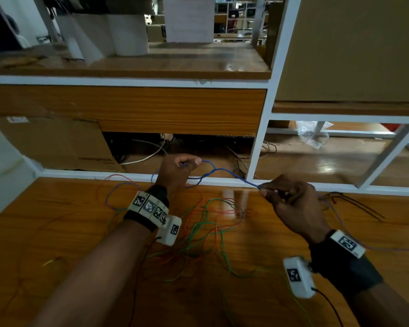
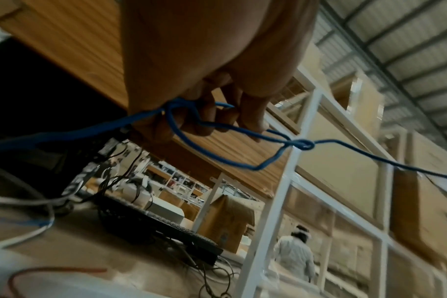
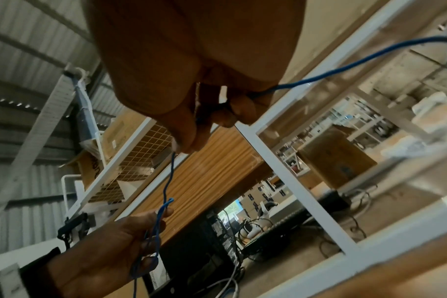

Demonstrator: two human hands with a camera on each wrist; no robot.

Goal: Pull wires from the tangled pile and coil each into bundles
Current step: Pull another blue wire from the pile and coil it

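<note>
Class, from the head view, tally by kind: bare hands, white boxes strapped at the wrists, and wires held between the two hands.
Bare hands: 2 (left hand, right hand)
White wrist boxes: 2
Thin blue wire, held: 1
Total: 5

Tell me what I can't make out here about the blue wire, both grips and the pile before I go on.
- Blue wire: its far end past the right hand is hidden behind that hand in the head view and cut by the frame edge in the right wrist view.
- Left hand: head view shows its back only; how many loops it holds is unclear.
- Tangled pile: crossings too thin to trace.
</note>
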